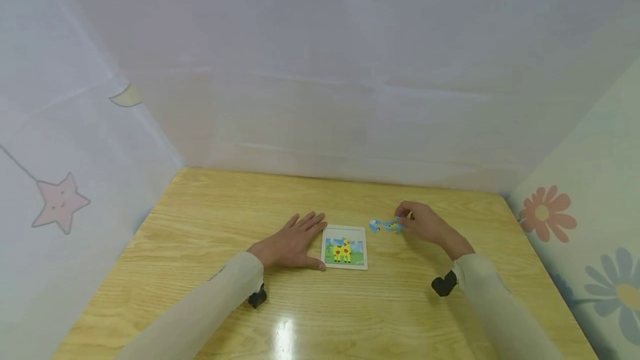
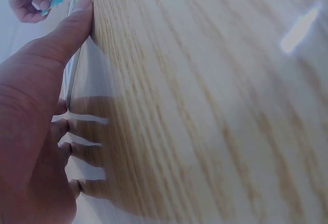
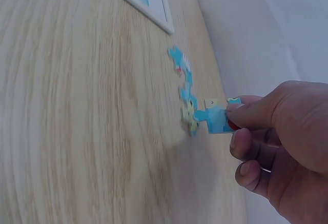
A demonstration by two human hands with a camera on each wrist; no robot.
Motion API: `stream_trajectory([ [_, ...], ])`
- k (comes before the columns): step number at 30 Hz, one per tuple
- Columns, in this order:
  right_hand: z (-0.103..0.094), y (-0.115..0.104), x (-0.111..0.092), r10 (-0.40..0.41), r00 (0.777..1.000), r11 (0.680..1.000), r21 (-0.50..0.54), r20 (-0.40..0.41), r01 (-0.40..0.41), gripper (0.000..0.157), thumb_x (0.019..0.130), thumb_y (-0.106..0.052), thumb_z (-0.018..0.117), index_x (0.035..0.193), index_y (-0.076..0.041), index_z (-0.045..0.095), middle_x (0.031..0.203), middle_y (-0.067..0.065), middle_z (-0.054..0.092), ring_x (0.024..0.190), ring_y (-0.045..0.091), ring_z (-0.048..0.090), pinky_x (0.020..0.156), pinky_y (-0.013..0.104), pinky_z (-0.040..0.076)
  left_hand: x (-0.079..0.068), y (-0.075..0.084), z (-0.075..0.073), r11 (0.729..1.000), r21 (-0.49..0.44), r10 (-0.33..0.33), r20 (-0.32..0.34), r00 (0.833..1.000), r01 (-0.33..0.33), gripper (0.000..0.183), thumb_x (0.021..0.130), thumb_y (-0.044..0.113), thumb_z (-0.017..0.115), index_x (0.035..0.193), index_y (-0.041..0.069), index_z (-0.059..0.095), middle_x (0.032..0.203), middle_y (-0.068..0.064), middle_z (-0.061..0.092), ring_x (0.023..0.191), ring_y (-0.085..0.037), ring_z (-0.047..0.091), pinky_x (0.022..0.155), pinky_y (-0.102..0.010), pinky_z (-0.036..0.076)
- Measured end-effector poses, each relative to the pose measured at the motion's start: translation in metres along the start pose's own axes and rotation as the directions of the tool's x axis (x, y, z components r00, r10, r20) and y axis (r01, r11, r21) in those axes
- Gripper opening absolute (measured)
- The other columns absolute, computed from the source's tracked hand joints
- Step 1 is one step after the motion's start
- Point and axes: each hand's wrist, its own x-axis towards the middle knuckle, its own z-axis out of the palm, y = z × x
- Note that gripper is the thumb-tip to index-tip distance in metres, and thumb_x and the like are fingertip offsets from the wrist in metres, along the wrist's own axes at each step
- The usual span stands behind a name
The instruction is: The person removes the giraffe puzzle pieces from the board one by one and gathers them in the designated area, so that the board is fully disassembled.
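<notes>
A giraffe jigsaw puzzle in a white frame (image 1: 344,228) lies on the table, its lower part filled and its top strip bare. My left hand (image 1: 292,243) rests with spread, straight fingers along the frame's left side; in the left wrist view the thumb (image 2: 72,29) touches the frame's edge. Right of the frame, my right hand (image 1: 425,224) pinches a blue puzzle piece (image 3: 216,119) between thumb and fingers, just above the table. Loose blue puzzle pieces (image 1: 375,225) lie between the frame and that hand; the right wrist view shows them in a row, partly overlapping.
The wooden table (image 1: 225,204) ends at a pale cloth wall (image 1: 300,99) behind. Printed cloth with a pink star (image 1: 61,203) hangs at the left, and with flowers (image 1: 547,213) at the right. Each wrist wears a small black device (image 1: 444,283).
</notes>
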Motion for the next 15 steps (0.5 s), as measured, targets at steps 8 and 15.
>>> stream_trajectory([
  [8,-0.003,0.021,-0.009,0.033,0.999,0.999,-0.019,-0.019,-0.033,0.013,0.109,-0.009,0.060,0.114,-0.002,0.069,0.107,0.011,0.071,0.095,0.018,0.063,0.084,0.037,0.055,0.000,0.001,0.000,1.000,0.024,-0.011,0.003,1.000,0.011,0.112,0.091,0.081,0.062,0.173,0.017,0.020,0.183,-0.002,0.007,0.171,-0.029,0.006,0.138,-0.059,0.006],
  [15,-0.001,0.025,-0.010,0.086,0.996,0.996,-0.035,-0.012,-0.086,0.016,0.109,-0.005,0.057,0.118,0.000,0.068,0.114,0.016,0.069,0.097,0.023,0.064,0.082,0.040,0.057,0.000,0.002,-0.001,1.000,0.027,-0.007,0.000,1.000,0.007,0.112,0.091,0.081,0.062,0.172,0.017,0.021,0.183,-0.003,0.008,0.171,-0.030,0.007,0.138,-0.060,0.006],
])
